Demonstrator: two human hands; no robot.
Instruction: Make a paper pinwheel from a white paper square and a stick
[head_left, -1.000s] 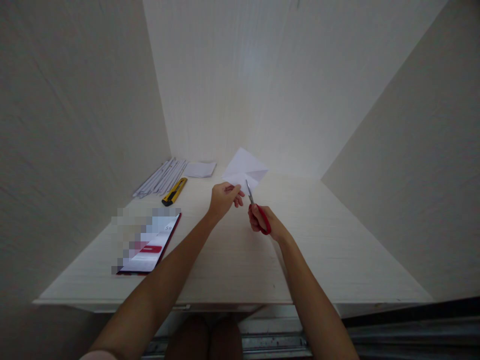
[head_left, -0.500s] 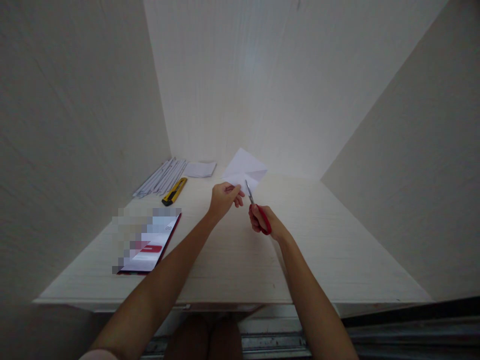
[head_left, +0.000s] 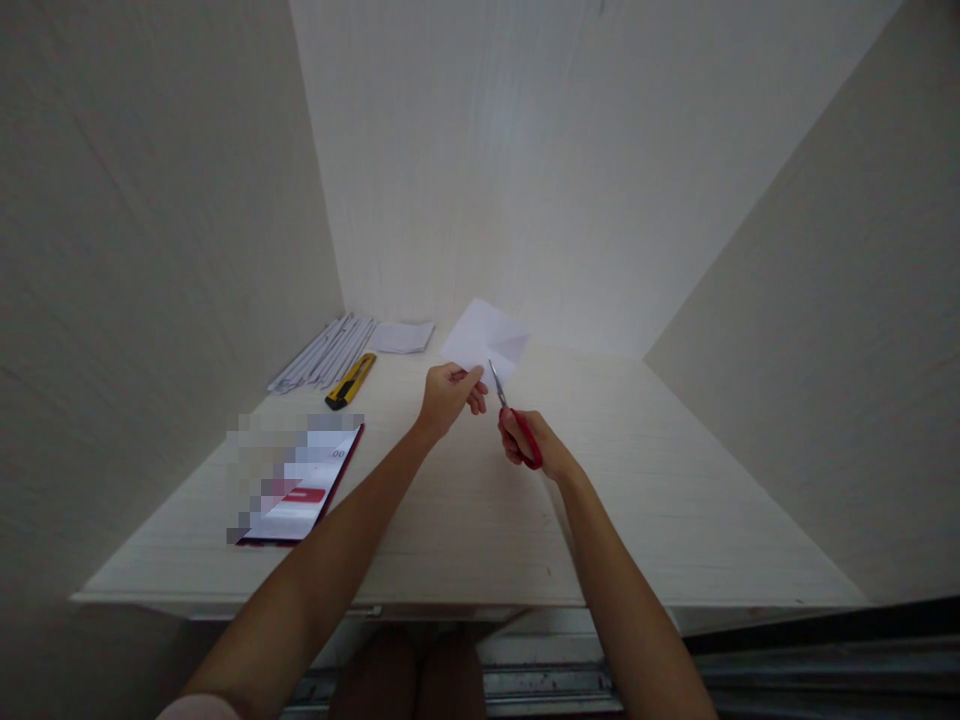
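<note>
A white square of paper point(head_left: 480, 325) with crease lines is held above the far part of the table, one corner pointing away from me. My left hand point(head_left: 450, 395) pinches its near left edge between thumb and fingers. In my right hand point(head_left: 534, 442) is a pair of scissors point(head_left: 501, 385) with red handles, my fingers wrapped round the loops. The blades point away from me and lie over the near part of the paper, looking almost closed. Whether they are cutting into the sheet I cannot tell.
At the back left lies a bundle of folded white paper strips point(head_left: 326, 352), beside a small stack of white paper point(head_left: 403, 337). A yellow utility knife point(head_left: 351, 381) lies before them. A lit phone or tablet point(head_left: 300, 495), partly pixelated, rests front left. Pale walls point(head_left: 480, 150) enclose the table point(head_left: 465, 540).
The paper has shifted slightly left and tilted a little in my left hand. Both hands and the scissors stay nearly where they were; the whole view has moved very slightly.
</note>
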